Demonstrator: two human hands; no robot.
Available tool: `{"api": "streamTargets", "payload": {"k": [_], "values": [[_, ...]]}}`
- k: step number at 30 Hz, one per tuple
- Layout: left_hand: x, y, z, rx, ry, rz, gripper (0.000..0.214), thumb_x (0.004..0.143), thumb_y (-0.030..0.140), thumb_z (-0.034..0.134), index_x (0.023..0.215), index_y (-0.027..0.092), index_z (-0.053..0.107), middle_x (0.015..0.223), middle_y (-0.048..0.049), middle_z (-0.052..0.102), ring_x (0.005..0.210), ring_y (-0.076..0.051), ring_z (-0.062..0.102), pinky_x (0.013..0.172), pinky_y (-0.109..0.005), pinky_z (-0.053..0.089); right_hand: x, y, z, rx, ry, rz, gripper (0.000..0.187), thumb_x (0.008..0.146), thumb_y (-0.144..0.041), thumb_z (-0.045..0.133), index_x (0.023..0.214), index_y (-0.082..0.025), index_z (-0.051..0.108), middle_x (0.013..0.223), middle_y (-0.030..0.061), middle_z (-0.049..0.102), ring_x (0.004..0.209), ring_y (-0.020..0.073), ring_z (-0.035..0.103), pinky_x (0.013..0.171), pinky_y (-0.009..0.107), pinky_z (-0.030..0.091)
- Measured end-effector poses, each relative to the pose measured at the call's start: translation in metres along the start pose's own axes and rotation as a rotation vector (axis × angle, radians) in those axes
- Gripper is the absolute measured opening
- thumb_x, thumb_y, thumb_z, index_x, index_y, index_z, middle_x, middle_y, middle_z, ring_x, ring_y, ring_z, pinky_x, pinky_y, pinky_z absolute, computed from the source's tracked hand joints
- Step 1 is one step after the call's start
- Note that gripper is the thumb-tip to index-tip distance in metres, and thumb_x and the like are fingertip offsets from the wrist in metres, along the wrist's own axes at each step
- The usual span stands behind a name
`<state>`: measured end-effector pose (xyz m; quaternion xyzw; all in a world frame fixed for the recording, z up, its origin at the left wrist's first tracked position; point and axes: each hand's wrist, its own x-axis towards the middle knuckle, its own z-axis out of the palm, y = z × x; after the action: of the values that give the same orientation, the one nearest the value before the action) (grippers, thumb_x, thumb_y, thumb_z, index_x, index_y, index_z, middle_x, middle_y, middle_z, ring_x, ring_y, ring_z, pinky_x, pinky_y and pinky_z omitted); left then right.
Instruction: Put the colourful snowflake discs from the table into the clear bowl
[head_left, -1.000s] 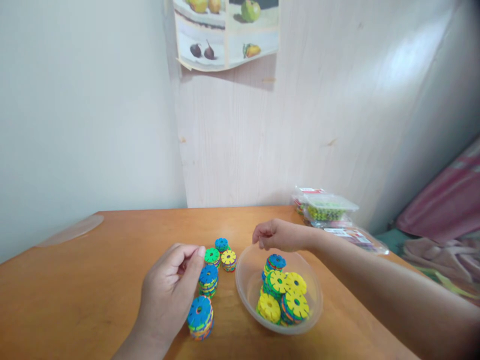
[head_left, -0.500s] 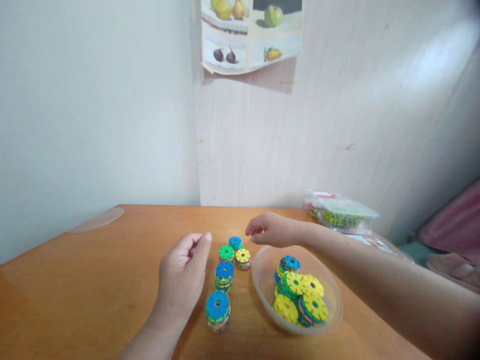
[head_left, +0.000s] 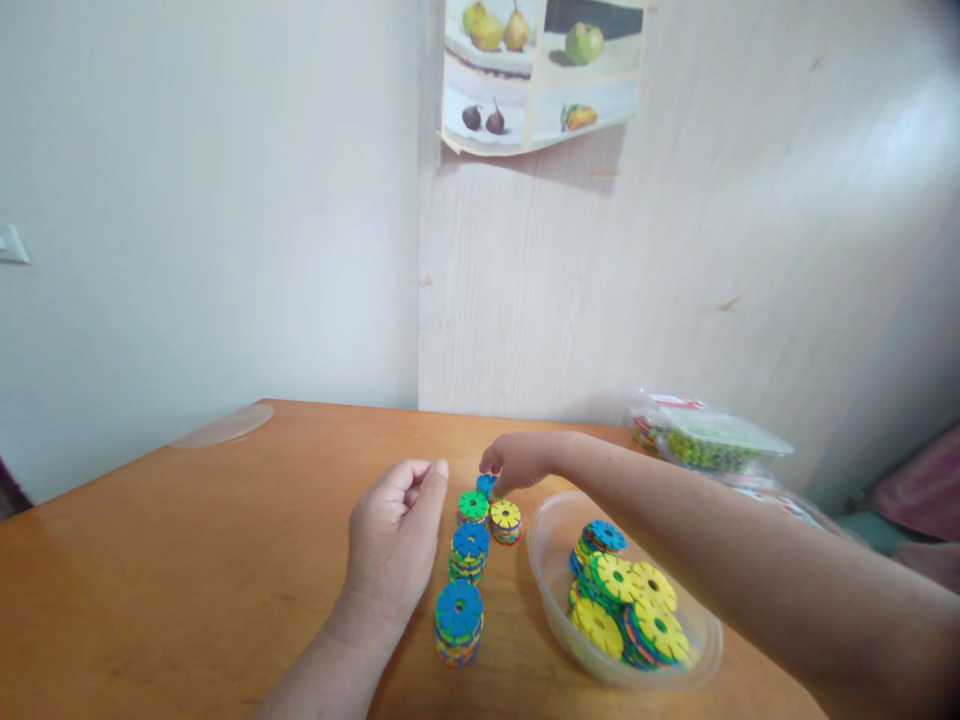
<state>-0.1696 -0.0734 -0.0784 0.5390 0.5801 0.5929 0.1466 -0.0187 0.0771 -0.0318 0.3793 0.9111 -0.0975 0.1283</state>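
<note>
My right hand [head_left: 521, 460] reaches over the farthest stack of slotted plastic discs, its fingers and thumb curled round the top blue disc [head_left: 486, 484]. Part of that stack is hidden behind the thumb. My left hand [head_left: 394, 530] is closed above the table, left of the stacks, thumb pressed to the curled fingers, and nothing shows in it. Near it stand a green-topped stack [head_left: 473, 506], a yellow-topped stack [head_left: 505, 516], a blue-topped stack [head_left: 469, 545] and the nearest blue-topped stack [head_left: 459, 612].
A clear plastic tub [head_left: 551, 610] at the right holds several disc stacks [head_left: 619, 580], under my right forearm. Behind the arm are clear food boxes [head_left: 712, 440]. A translucent lid [head_left: 225, 428] lies at the table's far left edge. A fruit poster [head_left: 540, 80] hangs on the wall.
My right hand has moved left and down onto the farthest blue-topped stack. The left hand keeps its closed shape. The whole view has shifted slightly, so things appear farther right.
</note>
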Motion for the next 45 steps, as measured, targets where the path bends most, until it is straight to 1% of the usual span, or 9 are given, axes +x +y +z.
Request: {"api": "streamTargets", "payload": {"k": [6, 9, 12, 17, 20, 23, 27, 36, 45], "values": [[0.0, 0.0, -0.001, -0.002, -0.01, 0.013, 0.035, 0.089, 0.049, 0.054, 0.075, 0.018, 0.062, 0.063, 0.0036, 0.057, 0.063, -0.013, 0.054, 0.059, -0.022, 0.04, 0.001, -0.008, 0.0, -0.022, 0.009, -0.006, 0.044, 0.069, -0.046, 0.073, 0.103, -0.017, 0.073, 0.102, 0.0083, 0.073, 0.089, 0.023, 0.066, 0.067, 0.028, 0.045], [0.0, 0.0, -0.001, 0.005, -0.018, 0.011, 0.035, 0.089, 0.049, 0.053, 0.076, 0.018, 0.063, 0.063, 0.0031, 0.058, 0.063, -0.013, 0.054, 0.058, -0.022, 0.04, 0.001, -0.008, -0.001, -0.041, 0.03, -0.008, 0.041, 0.069, -0.04, 0.072, 0.103, -0.017, 0.071, 0.102, 0.0084, 0.072, 0.088, 0.0218, 0.065, 0.063, 0.026, 0.043], [0.001, 0.002, -0.001, 0.011, -0.016, 0.003, 0.035, 0.089, 0.049, 0.053, 0.077, 0.018, 0.063, 0.064, 0.0025, 0.059, 0.064, -0.013, 0.055, 0.058, -0.022, 0.039, -0.007, -0.006, -0.004, -0.023, 0.115, 0.001, 0.042, 0.069, -0.034, 0.069, 0.106, -0.015, 0.068, 0.105, 0.0097, 0.071, 0.088, 0.0211, 0.063, 0.062, 0.025, 0.042], [0.0, 0.005, -0.002, 0.04, -0.006, 0.002, 0.035, 0.088, 0.049, 0.054, 0.075, 0.018, 0.063, 0.062, 0.0036, 0.057, 0.06, -0.012, 0.051, 0.055, -0.022, 0.037, -0.05, 0.0, -0.008, 0.098, 0.284, -0.022, 0.045, 0.069, -0.033, 0.068, 0.11, -0.016, 0.064, 0.102, 0.0075, 0.069, 0.08, 0.0176, 0.061, 0.061, 0.025, 0.042], [0.0, 0.005, -0.002, 0.047, -0.01, 0.006, 0.036, 0.088, 0.05, 0.054, 0.072, 0.019, 0.061, 0.057, 0.0048, 0.051, 0.058, -0.012, 0.048, 0.055, -0.022, 0.036, -0.087, -0.001, -0.004, 0.149, 0.302, -0.069, 0.032, 0.071, -0.031, 0.066, 0.101, -0.018, 0.065, 0.093, 0.0049, 0.069, 0.077, 0.0162, 0.06, 0.061, 0.024, 0.042], [0.001, 0.005, -0.002, 0.052, -0.016, 0.008, 0.036, 0.087, 0.051, 0.054, 0.073, 0.019, 0.062, 0.058, 0.0043, 0.054, 0.059, -0.012, 0.05, 0.056, -0.022, 0.037, -0.118, -0.002, 0.005, 0.234, 0.3, -0.019, 0.03, 0.072, -0.03, 0.066, 0.099, -0.019, 0.065, 0.091, 0.0045, 0.069, 0.076, 0.0166, 0.061, 0.063, 0.025, 0.043], [0.001, 0.005, -0.002, 0.062, -0.014, 0.01, 0.035, 0.087, 0.051, 0.055, 0.074, 0.019, 0.063, 0.061, 0.0036, 0.058, 0.06, -0.013, 0.053, 0.057, -0.022, 0.039, -0.14, 0.0, 0.02, 0.203, 0.31, 0.038, 0.028, 0.072, -0.031, 0.065, 0.098, -0.021, 0.067, 0.091, 0.0035, 0.07, 0.075, 0.0171, 0.061, 0.065, 0.027, 0.043], [0.002, 0.003, -0.003, 0.096, -0.007, 0.013, 0.038, 0.085, 0.054, 0.054, 0.078, 0.019, 0.066, 0.064, 0.0024, 0.063, 0.061, -0.015, 0.056, 0.056, -0.023, 0.039, -0.138, -0.01, 0.039, 0.02, 0.228, 0.207, 0.035, 0.073, -0.044, 0.062, 0.102, -0.028, 0.073, 0.088, 0.0054, 0.074, 0.073, 0.0224, 0.065, 0.056, 0.028, 0.035], [0.002, 0.005, -0.002, 0.099, -0.006, 0.034, 0.036, 0.086, 0.053, 0.055, 0.078, 0.019, 0.066, 0.066, 0.0021, 0.065, 0.063, -0.015, 0.058, 0.06, -0.024, 0.041, -0.125, -0.016, 0.049, -0.188, 0.173, 0.166, 0.046, 0.076, -0.055, 0.055, 0.098, -0.021, 0.077, 0.093, 0.0163, 0.075, 0.081, 0.0318, 0.069, 0.059, 0.033, 0.041]]}}
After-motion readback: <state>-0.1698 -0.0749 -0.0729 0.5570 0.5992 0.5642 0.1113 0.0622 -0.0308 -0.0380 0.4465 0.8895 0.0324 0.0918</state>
